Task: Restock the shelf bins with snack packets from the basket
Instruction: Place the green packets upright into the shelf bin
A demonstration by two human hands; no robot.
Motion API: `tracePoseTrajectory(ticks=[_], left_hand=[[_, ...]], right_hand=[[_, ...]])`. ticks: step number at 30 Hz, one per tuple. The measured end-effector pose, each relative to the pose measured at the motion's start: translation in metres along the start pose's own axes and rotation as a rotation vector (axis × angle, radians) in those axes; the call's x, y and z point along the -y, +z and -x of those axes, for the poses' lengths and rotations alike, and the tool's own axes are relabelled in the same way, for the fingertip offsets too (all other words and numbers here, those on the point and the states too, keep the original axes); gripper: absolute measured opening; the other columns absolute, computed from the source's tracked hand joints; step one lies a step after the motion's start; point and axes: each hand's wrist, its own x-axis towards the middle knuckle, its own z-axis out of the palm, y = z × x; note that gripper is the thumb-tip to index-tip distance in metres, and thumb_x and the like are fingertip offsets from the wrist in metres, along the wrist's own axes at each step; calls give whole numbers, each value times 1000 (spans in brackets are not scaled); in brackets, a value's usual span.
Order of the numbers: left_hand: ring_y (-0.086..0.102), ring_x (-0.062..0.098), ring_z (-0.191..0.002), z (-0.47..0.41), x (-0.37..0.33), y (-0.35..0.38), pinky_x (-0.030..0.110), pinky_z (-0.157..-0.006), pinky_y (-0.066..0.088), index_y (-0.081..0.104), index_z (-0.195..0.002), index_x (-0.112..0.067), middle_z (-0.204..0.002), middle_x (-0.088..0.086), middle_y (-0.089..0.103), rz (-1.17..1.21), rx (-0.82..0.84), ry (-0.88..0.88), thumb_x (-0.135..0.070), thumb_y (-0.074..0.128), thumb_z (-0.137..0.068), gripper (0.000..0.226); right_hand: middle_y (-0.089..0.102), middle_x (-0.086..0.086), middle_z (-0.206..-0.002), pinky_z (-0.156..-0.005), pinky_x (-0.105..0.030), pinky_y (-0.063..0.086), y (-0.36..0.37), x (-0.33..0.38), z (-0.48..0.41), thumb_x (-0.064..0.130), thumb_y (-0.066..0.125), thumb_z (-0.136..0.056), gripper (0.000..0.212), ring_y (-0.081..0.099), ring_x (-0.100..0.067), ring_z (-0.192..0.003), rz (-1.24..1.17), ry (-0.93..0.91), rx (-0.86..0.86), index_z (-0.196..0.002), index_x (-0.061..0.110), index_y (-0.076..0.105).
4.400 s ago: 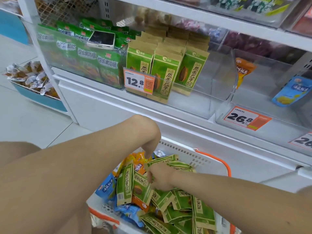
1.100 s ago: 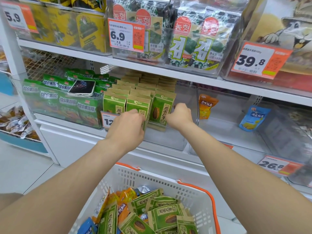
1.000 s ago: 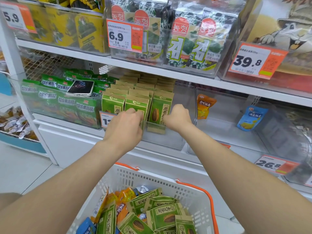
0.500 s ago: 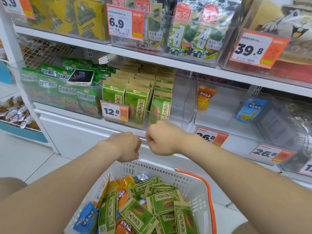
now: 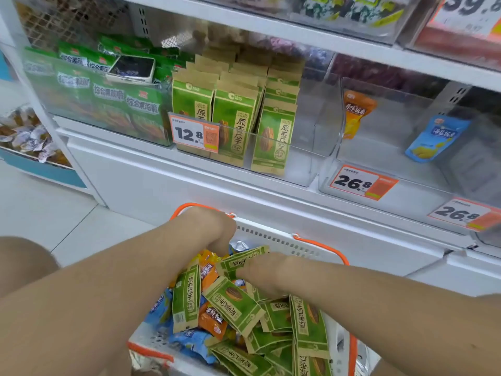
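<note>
A white basket (image 5: 271, 236) with orange handles stands below the shelf, filled with green snack packets (image 5: 233, 302) plus orange and blue ones. My left hand (image 5: 214, 229) reaches down into the far side of the basket, its fingertips hidden among the packets. My right hand (image 5: 267, 274) lies in the middle of the basket, with its fingers curled over a green packet (image 5: 242, 260). Above, a clear shelf bin (image 5: 314, 147) holds rows of upright green packets (image 5: 273, 137) behind a 12.8 price tag (image 5: 193, 132).
The clear bin to the right holds one orange packet (image 5: 356, 112) and one blue packet (image 5: 433, 137). The left bin is full of green bags (image 5: 108, 99) with a phone (image 5: 132, 69) lying on top. A low blue tray of wrapped sweets (image 5: 27, 137) sits at far left.
Both hands have come down from the green-packet shelf bin into the basket. The view has tilted down with them.
</note>
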Motion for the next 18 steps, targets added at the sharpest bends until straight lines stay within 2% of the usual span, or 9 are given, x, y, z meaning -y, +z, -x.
tracePoseTrajectory(ticks=[2, 3, 5, 7, 10, 12, 15, 18], left_hand=[[57, 26, -78, -4, -2, 0, 37, -72, 49, 62, -90, -13, -94, 1, 67, -29, 12, -6, -30, 58, -97, 19], [55, 25, -75, -5, -3, -1, 36, -71, 48, 55, -79, -15, -85, 0, 61, -31, 17, -9, -30, 58, -97, 24], [52, 25, -73, -4, -6, -4, 36, -71, 47, 49, -73, -19, -78, -1, 54, -29, 20, -5, -29, 59, -98, 29], [51, 24, -71, -4, -7, -5, 36, -70, 46, 50, -73, -18, -76, 0, 53, -31, 17, -3, -29, 60, -98, 29], [50, 25, -70, -6, -6, -5, 36, -69, 45, 52, -73, -16, -74, 1, 51, -19, 8, -1, -28, 61, -98, 29], [50, 25, -70, -6, -4, -6, 35, -67, 44, 53, -74, -17, -74, 0, 52, -6, -6, 5, -28, 62, -98, 28], [49, 24, -72, -7, -2, -9, 35, -66, 43, 50, -74, -17, -76, 0, 52, 6, -19, 16, -27, 60, -98, 28], [43, 28, -76, -13, 3, -5, 38, -69, 42, 44, -74, -17, -84, 5, 51, -34, -5, -4, -17, 55, -97, 25]], right_hand=[[49, -18, -143, -62, -40, 49, 12, 12, -11, 4, 71, -91, 76, 61, -38, -113, 19, -64, 34, -154, 25, 34], [41, -19, -150, -60, -38, 48, 16, 18, -15, 1, 72, -89, 85, 61, -39, -114, 15, -100, 64, -157, 30, 30], [25, -18, -160, -63, -38, 53, 21, 28, -21, -1, 74, -87, 97, 61, -37, -108, 22, -166, 129, -161, 39, 25], [13, -17, -163, -68, -43, 58, 23, 36, -24, 0, 74, -88, 99, 61, -34, -98, 45, -205, 166, -162, 41, 23], [-1, -15, -167, -73, -47, 60, 24, 41, -27, 7, 74, -89, 97, 62, -41, -113, 33, -206, 228, -163, 40, 22], [-2, -16, -168, -69, -43, 58, 20, 42, -24, 12, 72, -90, 90, 63, -40, -102, -34, -191, 255, -162, 39, 24], [17, -16, -156, -58, -37, 49, 9, 34, -20, 15, 72, -90, 78, 55, -29, -84, -206, -153, 229, -152, 37, 31], [31, -12, -133, -67, -42, 55, -2, 18, -17, 6, 80, -80, 86, 57, -33, -96, -366, -109, 204, -139, 44, 30]])
